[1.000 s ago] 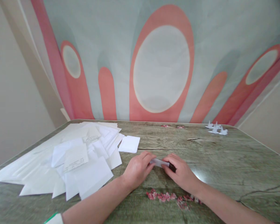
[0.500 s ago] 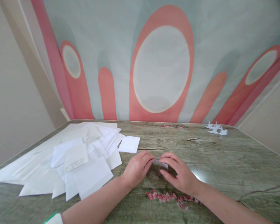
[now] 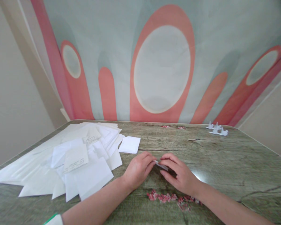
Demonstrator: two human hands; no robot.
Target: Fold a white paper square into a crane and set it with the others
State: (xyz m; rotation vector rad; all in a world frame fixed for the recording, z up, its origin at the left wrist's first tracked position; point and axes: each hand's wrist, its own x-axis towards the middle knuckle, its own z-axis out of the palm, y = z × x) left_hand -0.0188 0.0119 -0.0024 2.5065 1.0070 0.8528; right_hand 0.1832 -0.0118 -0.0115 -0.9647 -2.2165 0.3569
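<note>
A small folded piece of white paper point(image 3: 160, 165) is held just above the table between both hands. My left hand point(image 3: 138, 168) pinches its left end between thumb and fingers. My right hand point(image 3: 179, 173) has its curved fingers and thumb around the right end, partly covering it. How many folds the paper has, I cannot make out. Beyond my left hand lies a small stack of square white paper point(image 3: 130, 145).
Loose white sheets point(image 3: 93, 178) spread in a heap over the left of the wood-patterned table point(image 3: 245, 168). Several small folded paper figures point(image 3: 216, 128) stand at the far right. Pink flowers are printed near my wrists. A patterned backdrop point(image 3: 123, 93) rises behind the table.
The folded paper has tilted slightly between my fingers, and its right end is now more covered by my right hand. Both hands have stayed nearly in place.
</note>
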